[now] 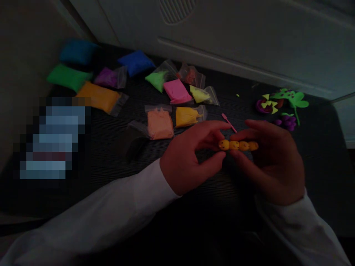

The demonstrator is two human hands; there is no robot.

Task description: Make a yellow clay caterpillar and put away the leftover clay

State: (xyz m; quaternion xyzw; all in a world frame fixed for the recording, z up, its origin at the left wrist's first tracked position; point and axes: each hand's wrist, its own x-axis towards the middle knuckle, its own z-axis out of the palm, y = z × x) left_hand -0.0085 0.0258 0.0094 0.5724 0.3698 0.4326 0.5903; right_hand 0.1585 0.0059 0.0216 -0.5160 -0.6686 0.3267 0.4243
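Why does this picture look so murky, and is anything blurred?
Head view: dim light overall, with the dark tabletop sinking to near-black below the hands. Head view: the green bag and teal-blue bag have soft, smeared edges. Head view: coarse blocks hide the detail of a bluish patch at the left. Head view: the yellow piece remains readable.

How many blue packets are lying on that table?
2: the teal-blue packet behind the green packet, and the deep blue packet behind and right of the purple packet. The pixelated patch could hide more.
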